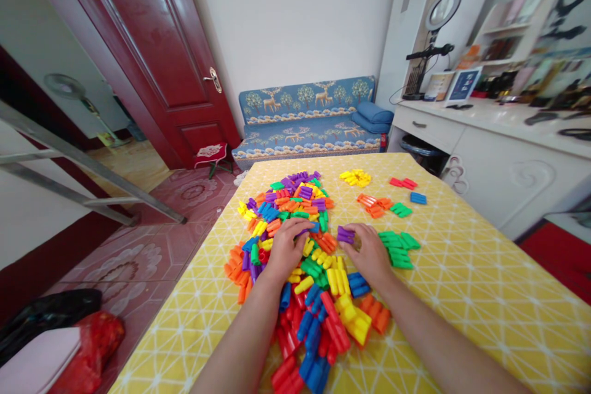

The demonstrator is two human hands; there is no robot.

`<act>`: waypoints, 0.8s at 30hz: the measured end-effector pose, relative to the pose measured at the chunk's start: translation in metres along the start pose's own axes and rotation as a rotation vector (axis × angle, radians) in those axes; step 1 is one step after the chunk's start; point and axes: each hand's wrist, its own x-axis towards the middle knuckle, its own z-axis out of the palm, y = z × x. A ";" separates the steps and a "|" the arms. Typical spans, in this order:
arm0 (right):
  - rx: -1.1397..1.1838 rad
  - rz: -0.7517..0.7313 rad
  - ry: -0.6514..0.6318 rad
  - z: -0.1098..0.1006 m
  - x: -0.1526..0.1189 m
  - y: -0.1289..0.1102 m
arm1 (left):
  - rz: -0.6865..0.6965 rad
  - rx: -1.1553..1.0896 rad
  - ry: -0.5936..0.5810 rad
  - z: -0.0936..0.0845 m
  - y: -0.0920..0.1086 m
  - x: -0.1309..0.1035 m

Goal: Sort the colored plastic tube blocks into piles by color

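A heap of plastic building blocks (289,320), shaped like joined tubes in several colours, spreads over the yellow patterned tablecloth (462,295). My right hand (369,252) pinches a purple block (345,234) between thumb and fingers, just right of the heap. Over the middle of the heap, my left hand (287,249) is closed, with a purple block (302,232) showing partly between its fingers. A blue block (314,226) lies at its fingertips; whether they touch is unclear. Green blocks (399,249) form a group beside my right hand.
Farther back on the table are small groups of yellow blocks (355,178), red blocks (403,183), orange blocks (373,204) and green blocks (401,210), plus a blue block (418,198). A blue sofa (300,129) stands beyond, a white dresser (498,160) right, a metal ladder (92,166) left.
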 end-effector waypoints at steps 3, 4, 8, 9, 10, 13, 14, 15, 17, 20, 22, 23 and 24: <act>0.068 -0.053 0.084 -0.002 0.001 -0.005 | 0.010 -0.005 0.085 -0.001 0.002 0.000; 0.088 -0.069 0.110 -0.002 0.001 -0.006 | 0.013 -0.004 0.108 -0.002 0.002 0.000; 0.126 -0.082 0.183 -0.005 0.000 -0.010 | 0.007 0.002 0.139 -0.002 0.003 0.000; 0.117 -0.069 0.184 -0.005 0.000 -0.010 | -0.001 0.007 0.136 -0.002 0.003 0.000; 0.096 -0.054 0.163 -0.005 -0.001 -0.010 | -0.010 0.018 0.122 -0.002 0.003 0.000; -0.020 -0.002 -0.015 -0.004 -0.002 -0.007 | -0.014 0.101 -0.019 -0.002 0.004 0.000; -0.059 0.017 -0.083 -0.004 -0.002 -0.005 | -0.009 0.142 -0.078 -0.002 0.004 0.000; -0.089 0.033 -0.132 -0.004 -0.002 -0.004 | -0.002 0.179 -0.126 -0.002 0.005 0.000; -0.120 0.058 -0.170 -0.004 -0.002 -0.002 | 0.006 0.227 -0.166 -0.003 0.006 0.001; -0.130 0.066 -0.173 -0.003 -0.003 -0.001 | 0.007 0.241 -0.165 -0.003 0.008 0.001; -0.126 0.064 -0.168 -0.002 -0.004 -0.002 | 0.007 0.239 -0.166 -0.004 0.008 0.001; -0.118 0.061 -0.159 -0.001 -0.005 -0.003 | 0.008 0.237 -0.170 -0.004 0.008 0.001; -0.106 0.055 -0.144 -0.002 -0.004 -0.004 | 0.008 0.235 -0.172 -0.004 0.007 0.000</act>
